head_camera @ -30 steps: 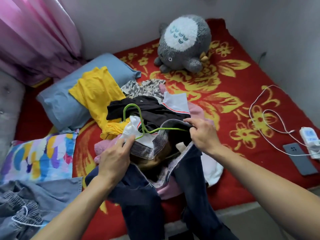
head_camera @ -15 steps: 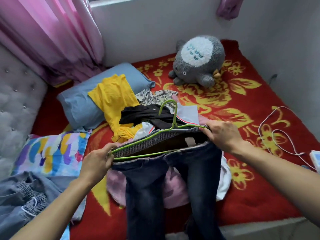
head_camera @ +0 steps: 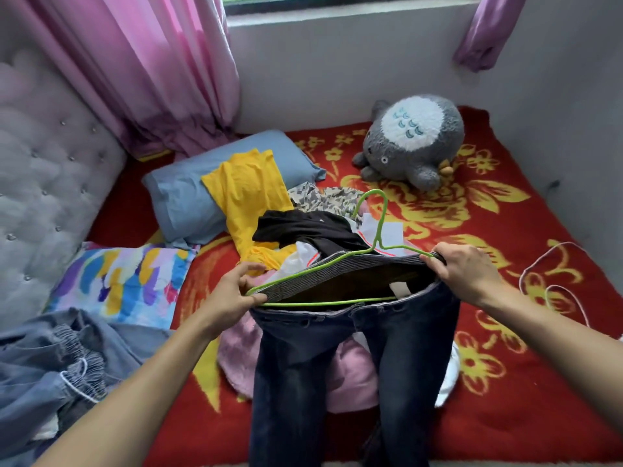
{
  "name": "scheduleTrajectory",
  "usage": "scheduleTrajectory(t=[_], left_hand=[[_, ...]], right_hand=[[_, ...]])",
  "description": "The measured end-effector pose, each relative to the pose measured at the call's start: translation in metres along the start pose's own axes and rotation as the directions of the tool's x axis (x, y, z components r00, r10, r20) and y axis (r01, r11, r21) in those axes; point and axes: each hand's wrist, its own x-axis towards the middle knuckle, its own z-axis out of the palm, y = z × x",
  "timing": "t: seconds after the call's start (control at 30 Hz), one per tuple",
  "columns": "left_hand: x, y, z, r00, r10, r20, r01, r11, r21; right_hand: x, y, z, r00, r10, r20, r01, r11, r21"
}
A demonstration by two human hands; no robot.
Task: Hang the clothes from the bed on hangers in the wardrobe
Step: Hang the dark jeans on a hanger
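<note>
A second ago the waistband was bunched between the hands with the hanger half in. Now it is pulled out wide and flat, the hanger sits across its whole opening, and the view has tipped up to take in the window ledge [head_camera: 337, 26].

The jeans [head_camera: 286, 382] hang over the bed's [head_camera: 505, 382] near edge, legs dropping out of view, waist held up above the clothes pile. The green hanger [head_camera: 323, 302] lies inside the waist: its lower bar runs along the front of the waistband, its sloped arm follows the striped back lining, and its hook stands free above the band, nearer the right hand.

The left hand [head_camera: 232, 294] pinches the left end of the waistband together with the hanger's left corner — thumb [head_camera: 258, 299] below on the bar, fingers [head_camera: 247, 268] above and only partly bent. The right hand [head_camera: 468, 274] grips the right end, its fingers curled over the top edge of the band, with the hanger's right corner hidden under them.

Behind the jeans, mid-bed, lie a black top [head_camera: 303, 227], a yellow shirt [head_camera: 246, 197] draped over a blue pillow [head_camera: 182, 197], and a pink garment [head_camera: 350, 375] under the legs. A grey plush [head_camera: 411, 139] sits at the far edge by the wall, a white cable [head_camera: 556, 274] loops near the right edge, and a painted pillow [head_camera: 118, 281] and a denim heap [head_camera: 50, 365] lie by the left edge — beside the tufted headboard [head_camera: 43, 180] and pink curtain [head_camera: 151, 79].
</note>
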Motion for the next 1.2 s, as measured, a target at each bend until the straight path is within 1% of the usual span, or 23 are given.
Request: scheduleTrajectory(t=[0.03,0.07,0.13,0.2,0.23,0.3,0.37,0.47,0.5,0.57,0.6,0.7,0.77,0.8,0.83,0.9,0.93,1.0,1.07,1.13,1.17,1.2], left_hand=[[0.0,-0.005,0.003,1.0,-0.011,0.029,0.011,1.0,0.009],[0.0,-0.011,0.007,0.999,-0.026,0.036,0.024,0.998,0.058],[0.001,-0.025,0.02,0.998,-0.055,-0.017,0.058,0.97,0.235],[0.002,-0.042,0.035,0.993,-0.077,-0.087,0.108,0.887,0.449],[0.001,-0.051,0.042,0.99,-0.099,-0.102,0.138,0.839,0.526],[-0.001,-0.069,0.054,0.982,-0.148,-0.121,0.191,0.757,0.625],[-0.002,-0.081,0.063,0.981,-0.15,-0.124,0.194,0.738,0.646],[-0.004,-0.089,0.066,0.986,-0.151,-0.071,0.166,0.835,0.524],[-0.005,-0.091,0.066,0.989,-0.14,-0.055,0.149,0.87,0.47],[-0.01,-0.084,0.068,0.99,-0.125,-0.064,0.14,0.928,0.345],[-0.012,-0.078,0.069,0.989,-0.132,-0.069,0.146,0.948,0.282],[-0.013,-0.061,0.071,0.985,-0.165,-0.053,0.169,0.982,0.084],[-0.012,-0.048,0.072,0.988,-0.155,-0.021,0.152,0.982,-0.108],[-0.012,-0.042,0.073,0.99,-0.14,-0.001,0.137,0.965,-0.222],[-0.012,-0.035,0.074,0.988,-0.154,0.008,0.149,0.937,-0.316],[-0.01,-0.028,0.076,0.973,-0.221,0.058,0.223,0.865,-0.448],[-0.008,-0.029,0.077,0.966,-0.244,0.089,0.256,0.841,-0.476],[-0.006,-0.026,0.072,0.96,-0.24,0.143,0.28,0.821,-0.497],[-0.004,-0.028,0.064,0.946,-0.254,0.202,0.321,0.826,-0.463],[-0.002,-0.032,0.056,0.931,-0.285,0.229,0.354,0.86,-0.368],[0.0,-0.032,0.054,0.935,-0.287,0.207,0.338,0.897,-0.285],[0.002,-0.033,0.053,0.948,-0.271,0.166,0.298,0.94,-0.166]], right_hand=[[-0.002,0.001,0.001,1.0,-0.006,0.009,0.006,1.0,-0.02],[-0.004,0.001,0.003,1.0,-0.011,0.014,0.012,0.999,-0.044],[-0.009,-0.001,0.006,0.999,-0.042,0.004,0.042,0.992,-0.12],[-0.014,-0.005,0.015,0.995,-0.098,0.004,0.097,0.976,-0.195],[-0.017,-0.008,0.019,0.992,-0.125,0.016,0.125,0.972,-0.198],[-0.024,-0.008,0.032,0.985,-0.157,0.07,0.165,0.979,-0.121],[-0.033,-0.006,0.043,0.977,-0.165,0.136,0.173,0.983,-0.053],[-0.046,0.002,0.056,0.968,-0.191,0.164,0.205,0.976,-0.074],[-0.048,0.004,0.06,0.97,-0.176,0.165,0.191,0.978,-0.083],[-0.049,0.011,0.067,0.98,-0.1,0.172,0.118,0.988,-0.1],[-0.048,0.015,0.07,0.983,-0.067,0.173,0.087,0.99,-0.111],[-0.046,0.027,0.075,0.986,-0.038,0.16,0.058,0.991,-0.119],[-0.042,0.033,0.073,0.987,-0.008,0.164,0.021,0.997,-0.076],[-0.04,0.035,0.071,0.986,0.0,0.167,0.01,0.998,-0.061],[-0.037,0.038,0.069,0.986,-0.003,0.164,0.012,0.999,-0.052],[-0.034,0.04,0.063,0.989,-0.011,0.148,0.016,0.999,-0.032],[-0.033,0.041,0.061,0.99,-0.01,0.14,0.012,1.0,-0.018],[-0.031,0.041,0.058,0.99,-0.011,0.141,0.011,1.0,0.0],[-0.03,0.042,0.056,0.991,-0.039,0.127,0.04,0.999,-0.002],[-0.029,0.044,0.055,0.991,-0.084,0.103,0.086,0.996,-0.014],[-0.029,0.044,0.055,0.99,-0.118,0.082,0.12,0.992,-0.024],[-0.029,0.043,0.056,0.985,-0.166,0.05,0.168,0.985,-0.036]])
